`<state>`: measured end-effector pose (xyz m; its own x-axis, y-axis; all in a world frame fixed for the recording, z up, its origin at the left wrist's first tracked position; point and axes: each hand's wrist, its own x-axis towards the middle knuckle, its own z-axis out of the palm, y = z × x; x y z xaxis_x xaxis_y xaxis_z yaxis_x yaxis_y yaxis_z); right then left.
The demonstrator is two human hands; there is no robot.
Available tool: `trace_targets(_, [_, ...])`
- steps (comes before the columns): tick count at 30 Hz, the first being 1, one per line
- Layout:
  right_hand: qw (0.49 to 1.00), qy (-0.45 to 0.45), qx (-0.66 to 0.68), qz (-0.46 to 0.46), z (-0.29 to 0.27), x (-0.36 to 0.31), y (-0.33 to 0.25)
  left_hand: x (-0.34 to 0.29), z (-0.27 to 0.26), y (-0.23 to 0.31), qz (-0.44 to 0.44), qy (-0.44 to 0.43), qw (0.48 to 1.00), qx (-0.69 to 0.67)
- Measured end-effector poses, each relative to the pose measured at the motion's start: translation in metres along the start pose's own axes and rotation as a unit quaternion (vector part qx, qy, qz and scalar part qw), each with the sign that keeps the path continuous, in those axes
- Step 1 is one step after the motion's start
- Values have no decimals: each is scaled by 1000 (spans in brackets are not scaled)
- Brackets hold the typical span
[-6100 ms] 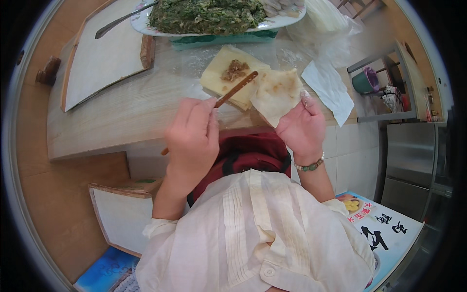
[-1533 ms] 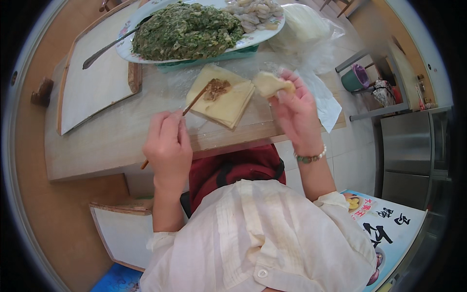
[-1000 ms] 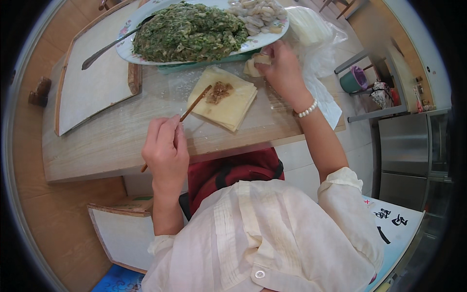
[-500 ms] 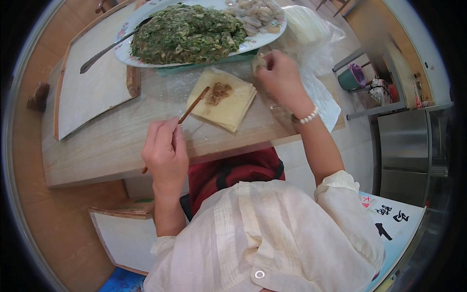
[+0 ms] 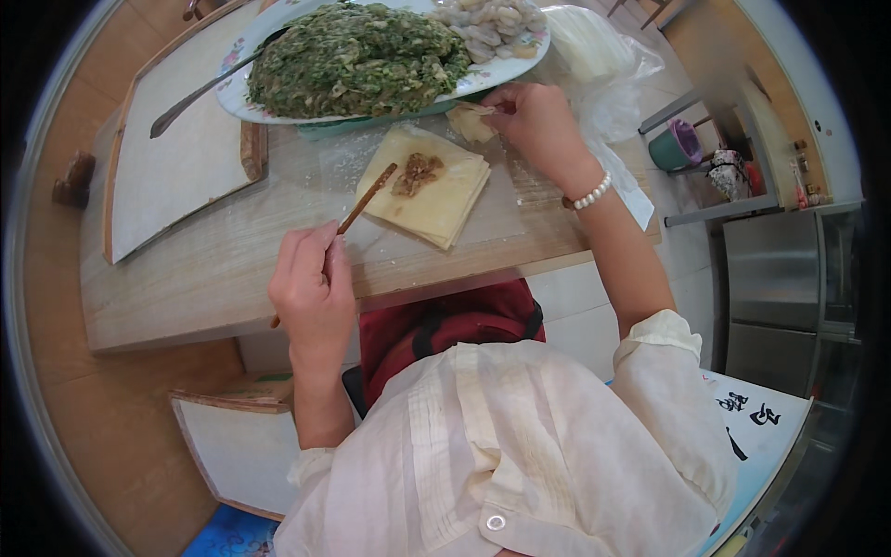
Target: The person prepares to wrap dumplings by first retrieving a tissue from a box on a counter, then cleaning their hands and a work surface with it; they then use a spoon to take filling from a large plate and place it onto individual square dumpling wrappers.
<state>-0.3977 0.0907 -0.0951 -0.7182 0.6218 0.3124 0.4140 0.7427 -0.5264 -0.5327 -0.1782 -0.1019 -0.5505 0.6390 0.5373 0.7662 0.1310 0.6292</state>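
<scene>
My left hand (image 5: 313, 288) is closed around a thin brown stick (image 5: 369, 197), its tip over the edge of a brown, lumpy patch (image 5: 418, 174) on a stack of square, pale yellow dough wrappers (image 5: 445, 209). Beyond the stack, my right hand (image 5: 538, 125) pinches a small, crumpled-looking wrapper (image 5: 471, 123) near the plate's rim. Whether that wrapper holds anything inside cannot be made out. A large oval flowered plate (image 5: 232, 91) carries a heap of chopped green filling (image 5: 362, 65) and a pile of peeled shrimp (image 5: 487, 28). A metal spoon (image 5: 206, 95) is stuck in the filling.
A wood-rimmed white board (image 5: 186, 139) lies on the left of the wooden table (image 5: 223, 283). Clear plastic bags (image 5: 599, 70) sit by the plate's right side. White powder dusts the tabletop. A red seat (image 5: 455, 320) is at the table's front edge.
My right hand has moved slightly away from me, and the wrapper in its fingers now shows more, farther left. My left hand and the stick have barely moved.
</scene>
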Motion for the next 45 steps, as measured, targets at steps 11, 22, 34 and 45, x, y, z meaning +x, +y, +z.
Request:
trace_targets(11, [998, 21, 59, 17, -26, -18, 13, 0, 1, 7, -28, -3, 1000, -6])
trace_targets(22, [996, 71, 46, 20, -12, -17, 12, 9, 4, 11, 7, -3, 1000, -11])
trace_targets(34, [895, -76, 436, 59, -24, -61, -34, 6, -3, 12, 12, 28, 999, 7])
trace_targets(45, [643, -85, 731, 214, 10, -97, -57, -14, 10, 38, 75, 15, 997, 2])
